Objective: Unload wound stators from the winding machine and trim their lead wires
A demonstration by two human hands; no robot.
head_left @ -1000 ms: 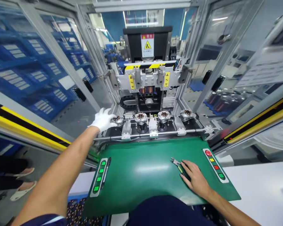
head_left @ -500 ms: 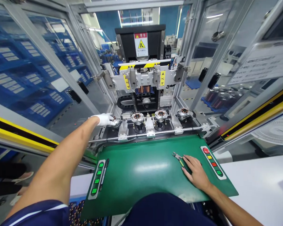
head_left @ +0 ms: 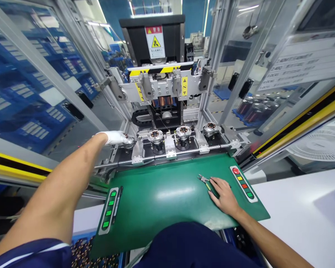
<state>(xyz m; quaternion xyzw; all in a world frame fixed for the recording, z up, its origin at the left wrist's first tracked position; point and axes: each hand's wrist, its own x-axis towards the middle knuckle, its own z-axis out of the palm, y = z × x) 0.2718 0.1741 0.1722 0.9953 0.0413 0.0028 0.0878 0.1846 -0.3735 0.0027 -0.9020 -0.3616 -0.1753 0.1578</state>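
My left hand (head_left: 115,137), in a white glove, reaches to the leftmost round metal fixture (head_left: 130,143) of the row. Its fingers are curled at the fixture's top, and what they grip is hidden. On the green work surface (head_left: 167,208), my bare right hand (head_left: 223,195) lies palm down with the fingers stretched out. A pair of side cutters (head_left: 204,179) with green handles lies by its fingers and thumb, jaws pointing away from me; the handle ends are partly under the hand. Three more fixtures, the left (head_left: 155,136), middle (head_left: 183,134) and right (head_left: 211,128), carry copper-dotted ring parts.
Behind the row stands a machine head with a warning sign (head_left: 155,41) and a striped bar (head_left: 162,70). Button panels flank the surface at left (head_left: 108,211) and right (head_left: 243,184). A black pen (head_left: 117,204) lies by the left panel. Copper-coloured parts (head_left: 83,253) fill a bin below.
The camera view has shifted, so the scene sits further left and higher. My left hand has moved slightly over the leftmost fixture. My right hand stays by the side cutters.
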